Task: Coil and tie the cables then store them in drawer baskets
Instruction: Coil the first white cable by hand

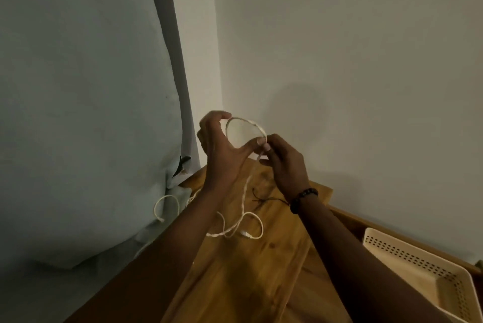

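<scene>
A white braided cable [247, 124] forms a loop held up between both hands above the wooden top [248, 265]. My left hand [222, 150] spans the loop, fingers at its left side and thumb at its lower right. My right hand [285, 163] pinches the cable where the loop closes. The rest of the cable hangs down and lies in loose curls on the wood, its plug end [245, 234] near the middle. A cream perforated basket [407, 252] sits in the open drawer at the lower right.
A thin black tie or cord [261, 198] lies on the wood under my right wrist. Another white cable loop [163, 206] hangs off the left edge against pale blue-grey fabric [78, 113]. Walls stand close behind.
</scene>
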